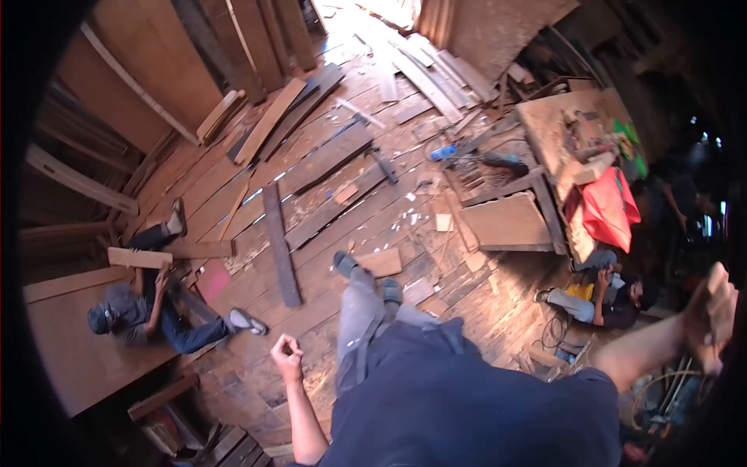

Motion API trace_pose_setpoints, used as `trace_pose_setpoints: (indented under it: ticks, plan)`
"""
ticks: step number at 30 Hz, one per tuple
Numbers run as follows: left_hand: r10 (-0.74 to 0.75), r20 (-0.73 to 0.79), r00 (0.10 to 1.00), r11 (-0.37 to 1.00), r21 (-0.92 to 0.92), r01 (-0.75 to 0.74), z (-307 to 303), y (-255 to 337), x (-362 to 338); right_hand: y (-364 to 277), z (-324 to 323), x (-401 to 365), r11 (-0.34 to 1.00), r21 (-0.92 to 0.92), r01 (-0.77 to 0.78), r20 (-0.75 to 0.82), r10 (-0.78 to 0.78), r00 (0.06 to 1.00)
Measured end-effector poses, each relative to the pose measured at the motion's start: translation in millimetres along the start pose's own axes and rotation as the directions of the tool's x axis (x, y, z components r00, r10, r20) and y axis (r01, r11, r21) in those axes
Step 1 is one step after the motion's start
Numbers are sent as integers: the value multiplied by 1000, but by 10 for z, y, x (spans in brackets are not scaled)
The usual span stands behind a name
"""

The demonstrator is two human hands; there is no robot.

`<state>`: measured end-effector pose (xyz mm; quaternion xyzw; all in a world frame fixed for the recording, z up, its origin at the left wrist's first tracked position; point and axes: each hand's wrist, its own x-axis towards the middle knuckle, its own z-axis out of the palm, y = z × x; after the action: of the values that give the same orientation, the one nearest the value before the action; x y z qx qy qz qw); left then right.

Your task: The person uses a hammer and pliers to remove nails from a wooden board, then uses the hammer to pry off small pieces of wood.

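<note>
While my left hand [288,358] hangs over the wooden floor [229,387], fingers curled inward, the dark plank [280,247] lies just ahead of it; out to the side, my right hand [711,315] is raised, its grip impossible to tell.

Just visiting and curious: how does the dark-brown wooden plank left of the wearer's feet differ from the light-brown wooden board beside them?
The dark plank looks long; the light board looks short. The plank points roughly forward, while the board lies crosswise. Both lie on the wooden floor.
</note>
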<state>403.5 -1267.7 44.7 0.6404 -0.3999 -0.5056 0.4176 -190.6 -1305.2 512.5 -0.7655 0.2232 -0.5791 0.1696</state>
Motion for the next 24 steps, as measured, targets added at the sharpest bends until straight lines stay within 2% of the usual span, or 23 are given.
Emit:
trace_pose_setpoints:
  ticks: [1, 4, 6, 8, 13, 14, 16, 18, 20, 22, 24]
  plan:
    - [-34, 2, 999, 999, -41, 34, 14, 38, 208, 84, 160, 226, 1000, -3, -17, 84, 17, 996]
    - [-64, 25, 998, 994, -83, 66, 76, 266, 881, 287, 581, 973, 937, -314, -151, 173, 213, 962]
    - [-26, 72, 997, 996, -88, 32, 160, 605, 1322, 397, 645, 1361, 929, -342, -141, 323, 257, 911]
    - [-15, 87, 996, 999, -51, 20, 203, 756, 1720, 741, 798, 1551, 929, -371, 1, 346, 137, 928]
    - [-22, 133, 991, 999, 40, 17, 454, 1221, 2167, 1326, 777, 1595, 922, -383, 62, 413, 112, 904]
    - [-42, 129, 991, 998, 52, 35, 516, 1285, 2203, 1415, 724, 1586, 925, -375, 64, 417, 107, 903]
    - [23, 92, 996, 999, 37, -26, 619, 1261, 2285, 1543, 640, 1539, 924, -376, 67, 429, 109, 897]
    - [53, 105, 993, 997, -63, -47, 826, 1333, 2343, 1653, 547, 1493, 928, -364, 73, 443, 104, 891]
    - [10, 102, 995, 1000, 1, -11, 1056, 1401, 2444, 1701, 405, 1439, 938, -337, 78, 437, 82, 896]
    - [71, 149, 986, 996, -58, -63, 1308, 1375, 2557, 1770, 192, 1332, 952, -301, 56, 392, 70, 917]
    - [26, 179, 983, 999, -47, -17, 1688, 1585, 2607, 1942, -79, 1089, 959, -282, -32, 275, 112, 955]
